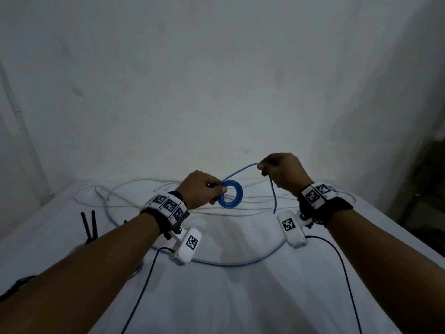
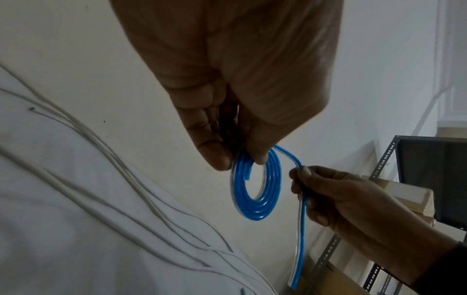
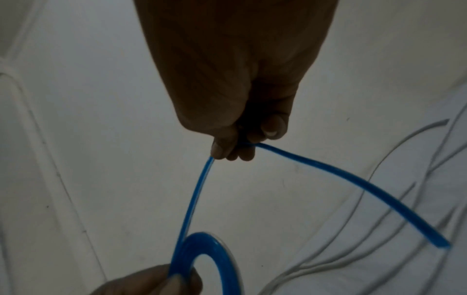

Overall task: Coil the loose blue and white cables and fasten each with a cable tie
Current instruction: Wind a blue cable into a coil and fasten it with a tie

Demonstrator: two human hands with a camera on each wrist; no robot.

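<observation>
My left hand point(image 1: 220, 194) pinches the rim of a small flat coil of blue cable point(image 1: 239, 197) between thumb and fingers, held above the table. From the coil point(image 2: 252, 211) one strand rises to my right hand point(image 1: 261, 168), which pinches the blue strand point(image 3: 328, 169). Past that pinch, a short free tail point(image 1: 274, 203) hangs down. The white cable point(image 1: 240, 209) lies uncoiled in long loose loops on the white cloth behind both hands. In the right wrist view the coil point(image 3: 202, 245) sits at the bottom with the left hand's fingers on it.
A further length of blue cable point(image 1: 228, 264) lies in an arc on the table point(image 1: 240, 304) below my wrists. Two black strips point(image 1: 89, 227) stand at the left. A grey metal rack point(image 2: 379, 169) and boxes stand to the right. A plain wall is behind.
</observation>
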